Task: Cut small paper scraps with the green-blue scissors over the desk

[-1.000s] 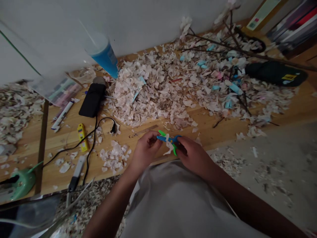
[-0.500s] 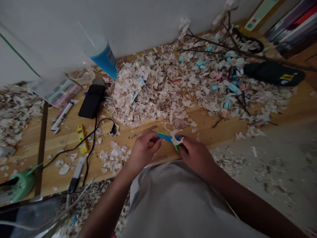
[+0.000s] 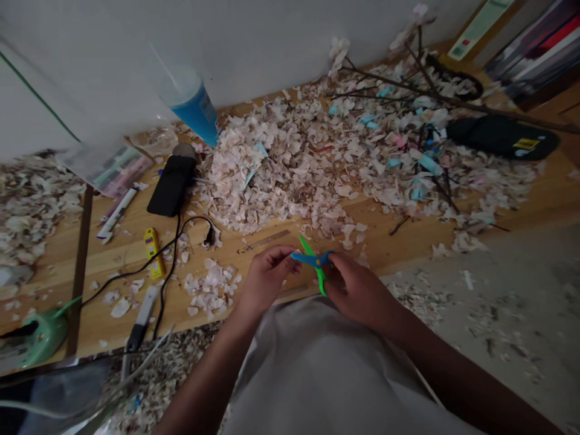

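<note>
Holding the small blue-and-green scissors (image 3: 312, 263) just above the near edge of the wooden surface (image 3: 385, 248), you have the blades spread. The blue one points left, the green one up and away from you. Your right hand (image 3: 357, 293) is closed round the handles. Your left hand (image 3: 265, 279) meets the blue tip with its fingers (image 3: 283, 258) drawn narrow together; whether a scrap sits between them is too small to tell. I judge this the open-blade part of a cut, so closing calls for keeping those left fingertips off the blade line. Just beyond lies a flat strip (image 3: 265, 240), then the big heap of paper scraps (image 3: 281, 175). A smaller heap (image 3: 211, 290) and a black cable (image 3: 174, 248) sit to your left. Bare wood shows mostly in the band around your hands. Right of them the wood ends at an edge, and a grey, scrap-littered surface (image 3: 498, 302) begins.
</note>
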A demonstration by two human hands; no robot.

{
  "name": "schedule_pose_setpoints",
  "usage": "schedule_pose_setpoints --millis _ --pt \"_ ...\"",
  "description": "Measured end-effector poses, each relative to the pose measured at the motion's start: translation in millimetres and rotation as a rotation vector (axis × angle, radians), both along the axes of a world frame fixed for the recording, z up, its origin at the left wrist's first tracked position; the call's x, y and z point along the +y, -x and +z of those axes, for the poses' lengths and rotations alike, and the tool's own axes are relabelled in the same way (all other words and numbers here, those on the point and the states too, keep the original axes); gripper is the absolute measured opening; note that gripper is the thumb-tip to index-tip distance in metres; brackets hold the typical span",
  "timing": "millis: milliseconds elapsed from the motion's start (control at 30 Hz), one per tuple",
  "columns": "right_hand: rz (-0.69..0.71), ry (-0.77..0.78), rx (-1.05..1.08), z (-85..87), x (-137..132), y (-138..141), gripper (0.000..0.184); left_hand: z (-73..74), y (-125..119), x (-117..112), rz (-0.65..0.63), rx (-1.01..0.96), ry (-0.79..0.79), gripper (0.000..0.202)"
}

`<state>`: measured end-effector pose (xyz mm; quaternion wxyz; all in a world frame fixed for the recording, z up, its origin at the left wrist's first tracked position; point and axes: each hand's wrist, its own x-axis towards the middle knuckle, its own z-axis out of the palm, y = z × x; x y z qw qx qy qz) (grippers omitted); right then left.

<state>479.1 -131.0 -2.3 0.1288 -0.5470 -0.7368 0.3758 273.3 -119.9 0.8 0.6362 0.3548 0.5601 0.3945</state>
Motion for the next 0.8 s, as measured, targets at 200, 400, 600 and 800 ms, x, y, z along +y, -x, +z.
schedule_pose_setpoints --millis 200,400,600,800 --pt "0.029 0.04 -0.074 7.2 0.6 2.0 0.012 -0.2 -0.3 -2.8 -0.063 0.103 -0.057 0.021" --pt "0.049 0.029 -0.079 9.9 1.4 2.3 0.01 -2.6 -1.8 -3.7 -0.074 0.147 -0.091 0.018" --pt "0.047 0.033 -0.084 7.2 1.2 2.0 0.014 -3.5 -4.6 -2.0 -0.059 0.153 -0.124 0.016" --pt "0.057 0.013 -0.124 6.4 1.0 3.0 0.015 -1.0 -3.8 -0.6 -0.077 0.222 -0.13 0.014"
